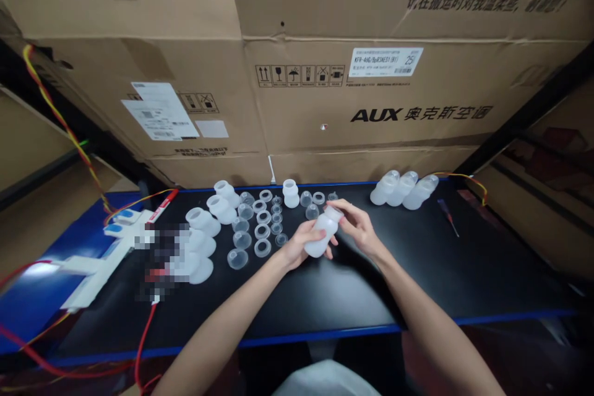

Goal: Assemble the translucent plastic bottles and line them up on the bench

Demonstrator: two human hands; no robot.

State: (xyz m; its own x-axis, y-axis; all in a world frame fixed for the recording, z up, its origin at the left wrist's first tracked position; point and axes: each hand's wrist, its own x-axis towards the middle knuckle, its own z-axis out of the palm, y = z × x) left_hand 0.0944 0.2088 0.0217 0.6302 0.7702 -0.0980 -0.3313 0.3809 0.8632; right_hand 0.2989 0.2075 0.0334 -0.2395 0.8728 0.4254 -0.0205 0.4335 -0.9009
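My left hand is wrapped round the body of a white translucent baby bottle, which tilts with its neck up and to the right. At the bottle's neck, the fingers of my right hand are closed round the rim; whether a separate ring sits there I cannot make out. Just left of my hands lie rows of white collar rings, clear domed caps and small clear nipples. Behind them another bottle stands upright, with a few more caps and a ring beside it.
Several open bottles stand at the left, near a pixelated patch, a power strip and red cables. Three capped bottles lean at the back right, beside a screwdriver. A large cardboard box walls off the black table's rear.
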